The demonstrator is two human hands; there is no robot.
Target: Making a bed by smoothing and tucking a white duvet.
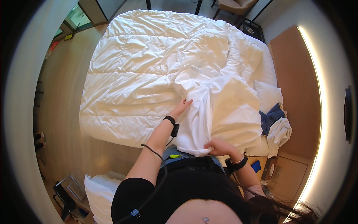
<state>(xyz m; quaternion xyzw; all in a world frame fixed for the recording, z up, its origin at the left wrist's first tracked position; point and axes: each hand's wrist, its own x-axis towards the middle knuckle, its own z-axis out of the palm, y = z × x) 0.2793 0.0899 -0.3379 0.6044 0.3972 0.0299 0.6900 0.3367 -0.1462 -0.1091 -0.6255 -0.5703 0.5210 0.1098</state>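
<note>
A white sheet (pixel 201 115) — bunched up just past the black top (pixel 194 173).
The right hand (pixel 219 146) pinches its near edge. Farther off, the left hand (pixel 182 107) touches its left side — can't tell if it grips. The puffy quilt (pixel 130 80) reaches beyond, toward a chair (pixel 235 5).

We see a beige chair (pixel 234 6) at one o'clock, and at three a brown headboard (pixel 294 71), a glowing light strip (pixel 323 112) curving beyond it, a blue cloth (pixel 274 114) near it. At nine we have wooden floor (pixel 67 97); at ten, a small yellow object (pixel 68 37).
</note>
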